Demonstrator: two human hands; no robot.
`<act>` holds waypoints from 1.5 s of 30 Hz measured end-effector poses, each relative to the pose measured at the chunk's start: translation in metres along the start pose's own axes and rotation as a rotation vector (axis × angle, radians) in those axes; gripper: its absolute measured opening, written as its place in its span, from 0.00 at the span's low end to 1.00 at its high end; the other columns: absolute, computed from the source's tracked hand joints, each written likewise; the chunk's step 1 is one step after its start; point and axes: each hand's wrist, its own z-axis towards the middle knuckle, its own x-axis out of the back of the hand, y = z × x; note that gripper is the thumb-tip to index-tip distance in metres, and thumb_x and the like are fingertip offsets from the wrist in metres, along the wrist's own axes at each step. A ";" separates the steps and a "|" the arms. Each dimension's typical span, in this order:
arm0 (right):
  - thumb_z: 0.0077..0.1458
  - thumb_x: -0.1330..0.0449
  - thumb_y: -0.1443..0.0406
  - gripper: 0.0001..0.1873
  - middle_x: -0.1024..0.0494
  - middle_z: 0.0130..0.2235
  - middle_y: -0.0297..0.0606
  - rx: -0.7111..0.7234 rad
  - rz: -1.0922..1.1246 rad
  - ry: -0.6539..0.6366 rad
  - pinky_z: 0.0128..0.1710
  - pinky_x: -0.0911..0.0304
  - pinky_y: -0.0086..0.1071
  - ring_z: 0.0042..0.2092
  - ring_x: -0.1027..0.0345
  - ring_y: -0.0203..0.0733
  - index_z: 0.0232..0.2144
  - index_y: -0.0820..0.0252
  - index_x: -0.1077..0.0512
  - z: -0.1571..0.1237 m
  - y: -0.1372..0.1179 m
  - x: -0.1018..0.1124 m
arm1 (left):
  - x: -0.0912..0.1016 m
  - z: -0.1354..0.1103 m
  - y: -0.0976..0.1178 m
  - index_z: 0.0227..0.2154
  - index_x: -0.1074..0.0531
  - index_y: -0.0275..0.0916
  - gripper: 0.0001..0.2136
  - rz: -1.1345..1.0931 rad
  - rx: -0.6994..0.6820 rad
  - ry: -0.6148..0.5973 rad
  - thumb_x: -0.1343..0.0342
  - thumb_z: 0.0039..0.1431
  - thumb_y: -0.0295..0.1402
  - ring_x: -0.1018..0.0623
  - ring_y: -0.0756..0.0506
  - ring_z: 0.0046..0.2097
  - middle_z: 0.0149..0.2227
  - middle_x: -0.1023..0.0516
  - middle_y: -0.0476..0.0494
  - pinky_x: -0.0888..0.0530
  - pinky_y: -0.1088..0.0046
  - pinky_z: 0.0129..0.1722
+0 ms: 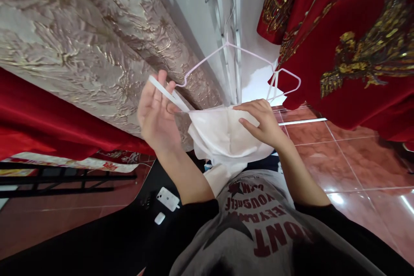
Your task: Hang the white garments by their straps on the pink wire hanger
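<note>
A white garment [223, 136] hangs by thin straps from a pale pink wire hanger [246, 54], whose metal hook catches on a white rail. My left hand [157, 114] pinches one white strap [168, 95] of the garment between thumb and fingers, just below the hanger's left end. My right hand [263, 120] rests on the garment's top edge, fingers curled onto the cloth near the hanger's right end, where the other strap is looped.
A beige and gold brocade cloth [80, 39] hangs at left above red fabric [39, 125]. A red garment with gold embroidery [352, 43] hangs at right. A white phone [167, 199] and a small white item lie on a black surface below. Reddish floor tiles [355, 159] lie to the right.
</note>
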 end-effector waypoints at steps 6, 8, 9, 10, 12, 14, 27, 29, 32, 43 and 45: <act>0.69 0.41 0.60 0.15 0.16 0.52 0.39 -0.018 -0.016 0.058 0.56 0.38 0.49 0.52 0.26 0.50 0.55 0.49 0.24 -0.004 -0.004 -0.004 | 0.017 0.002 -0.018 0.50 0.20 0.44 0.15 0.003 0.034 0.379 0.53 0.76 0.34 0.28 0.37 0.70 0.64 0.21 0.42 0.33 0.68 0.33; 0.69 0.41 0.60 0.15 0.16 0.52 0.39 -0.006 0.003 0.056 0.57 0.38 0.50 0.52 0.26 0.50 0.56 0.49 0.25 -0.004 -0.006 -0.008 | 0.012 -0.010 -0.027 0.45 0.18 0.39 0.09 0.034 0.151 0.395 0.40 0.68 0.35 0.19 0.38 0.58 0.55 0.15 0.37 0.36 0.74 0.29; 0.70 0.41 0.60 0.16 0.16 0.53 0.39 0.000 0.011 0.051 0.57 0.37 0.50 0.53 0.25 0.50 0.57 0.49 0.25 -0.003 -0.008 -0.011 | 0.007 -0.016 -0.031 0.43 0.17 0.38 0.10 0.035 0.214 0.346 0.36 0.64 0.37 0.16 0.40 0.52 0.50 0.14 0.35 0.38 0.75 0.26; 0.70 0.42 0.60 0.16 0.16 0.53 0.39 0.004 0.016 0.046 0.57 0.37 0.51 0.53 0.25 0.49 0.57 0.49 0.25 -0.002 -0.010 -0.013 | 0.002 -0.022 -0.033 0.41 0.17 0.36 0.12 0.019 0.264 0.283 0.33 0.62 0.40 0.15 0.41 0.46 0.46 0.13 0.34 0.39 0.76 0.25; 0.70 0.42 0.60 0.16 0.16 0.54 0.39 0.012 0.033 0.043 0.58 0.36 0.51 0.54 0.24 0.49 0.58 0.48 0.26 0.000 -0.013 -0.016 | -0.011 -0.030 -0.036 0.39 0.18 0.36 0.16 -0.039 0.304 0.182 0.34 0.62 0.46 0.15 0.43 0.41 0.40 0.13 0.35 0.38 0.77 0.23; 0.70 0.42 0.60 0.16 0.17 0.56 0.38 0.009 0.075 0.063 0.60 0.35 0.52 0.56 0.24 0.49 0.57 0.47 0.26 0.002 -0.011 -0.014 | -0.021 -0.033 -0.039 0.36 0.19 0.37 0.17 -0.092 0.289 0.163 0.35 0.63 0.49 0.15 0.44 0.40 0.36 0.15 0.38 0.37 0.77 0.22; 0.57 0.44 0.67 0.12 0.17 0.39 0.40 -0.418 0.167 0.257 0.53 0.27 0.46 0.45 0.22 0.45 0.38 0.57 0.20 0.017 0.035 0.034 | -0.031 -0.031 -0.052 0.30 0.25 0.39 0.22 -0.049 0.209 0.223 0.36 0.60 0.56 0.15 0.45 0.37 0.29 0.22 0.45 0.39 0.80 0.19; 0.53 0.46 0.69 0.16 0.16 0.41 0.39 -0.386 0.240 0.259 0.52 0.27 0.45 0.45 0.21 0.44 0.40 0.58 0.20 0.025 0.035 0.029 | -0.030 -0.030 -0.052 0.30 0.25 0.39 0.23 -0.041 0.205 0.225 0.35 0.60 0.56 0.15 0.46 0.36 0.28 0.23 0.45 0.39 0.80 0.19; 0.53 0.46 0.69 0.18 0.16 0.39 0.39 -0.402 0.318 0.217 0.48 0.25 0.44 0.41 0.21 0.42 0.43 0.59 0.21 0.030 0.039 0.026 | -0.029 -0.028 -0.049 0.29 0.25 0.39 0.22 -0.041 0.210 0.226 0.35 0.60 0.56 0.15 0.46 0.34 0.27 0.23 0.45 0.39 0.80 0.18; 0.64 0.35 0.59 0.13 0.15 0.47 0.42 -0.254 0.423 0.653 0.53 0.21 0.54 0.48 0.18 0.50 0.50 0.50 0.19 0.045 0.042 0.063 | -0.030 -0.027 -0.048 0.29 0.27 0.40 0.22 -0.123 0.280 0.194 0.34 0.60 0.55 0.17 0.47 0.30 0.25 0.25 0.47 0.36 0.78 0.20; 0.65 0.34 0.57 0.16 0.16 0.50 0.44 -0.212 0.377 0.812 0.56 0.23 0.55 0.50 0.18 0.52 0.53 0.52 0.20 0.037 0.059 0.063 | -0.027 -0.028 -0.049 0.29 0.26 0.40 0.22 -0.131 0.271 0.181 0.34 0.59 0.56 0.17 0.47 0.31 0.25 0.25 0.47 0.35 0.78 0.20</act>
